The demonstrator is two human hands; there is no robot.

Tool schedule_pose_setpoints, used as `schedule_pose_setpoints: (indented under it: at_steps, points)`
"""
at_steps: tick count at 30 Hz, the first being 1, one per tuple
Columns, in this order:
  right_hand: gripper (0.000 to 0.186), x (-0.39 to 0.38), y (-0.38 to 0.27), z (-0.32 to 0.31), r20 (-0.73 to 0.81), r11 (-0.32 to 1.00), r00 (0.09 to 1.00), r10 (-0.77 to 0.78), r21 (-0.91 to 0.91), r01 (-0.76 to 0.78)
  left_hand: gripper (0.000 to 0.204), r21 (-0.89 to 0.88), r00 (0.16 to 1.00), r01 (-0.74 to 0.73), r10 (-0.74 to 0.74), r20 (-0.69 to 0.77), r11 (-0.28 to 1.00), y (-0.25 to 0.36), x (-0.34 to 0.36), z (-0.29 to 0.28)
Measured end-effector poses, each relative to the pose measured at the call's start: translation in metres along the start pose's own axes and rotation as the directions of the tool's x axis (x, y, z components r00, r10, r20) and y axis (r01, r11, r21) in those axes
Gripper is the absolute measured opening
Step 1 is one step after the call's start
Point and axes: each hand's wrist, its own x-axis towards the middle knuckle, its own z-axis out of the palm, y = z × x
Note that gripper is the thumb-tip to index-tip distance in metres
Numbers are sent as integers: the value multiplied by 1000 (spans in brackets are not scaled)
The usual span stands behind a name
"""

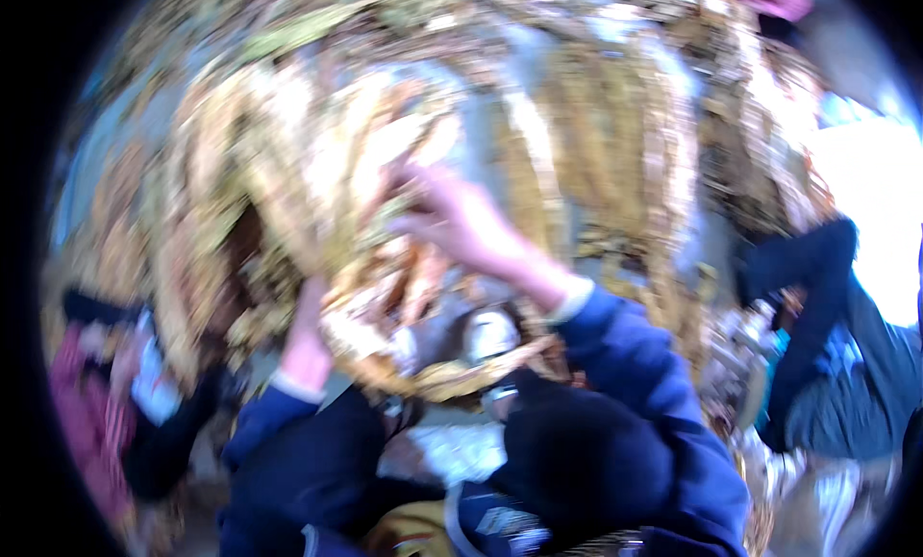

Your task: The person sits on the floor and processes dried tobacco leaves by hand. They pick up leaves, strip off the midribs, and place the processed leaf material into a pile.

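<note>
The picture is heavily blurred. My right hand reaches forward into a big heap of dry yellow-brown husks and stalks; its fingers seem curled around some of that material. My left hand is lower and to the left, half buried under the edge of the same heap, its fingers hidden. Both my arms wear dark blue sleeves with pale cuffs. A rounded bundle of husks sits between my hands, just above my knees.
Another person in a dark blue sleeve and grey-blue clothing works at the right. Someone in dark and reddish clothing is at the left. The heap of dry plant material fills the whole upper view. A bright white patch lies at the right.
</note>
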Motion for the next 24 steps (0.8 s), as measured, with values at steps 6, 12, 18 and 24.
schedule_pose_setpoints:
  at_steps: [6, 12, 18, 24]
  points:
    - [7, -17, 1, -12, 70, 885, 953, 294, 357, -299, 68, -99, 958, 112, -81, 276, 989, -14, 27, -37]
    - [10, -33, 27, 0, -83, 978, 991, 108, -171, -121, 47, 18, 981, 81, -83, 178, 997, -25, 26, -45]
    - [3, -29, 33, 6, 131, 530, 761, 636, 642, -553, 41, -61, 974, 131, -117, 192, 989, -17, 26, -46]
    - [3, -30, 72, -57, -245, 673, 656, 714, 498, -547, 29, -264, 955, 164, -86, 285, 950, -25, 34, -54]
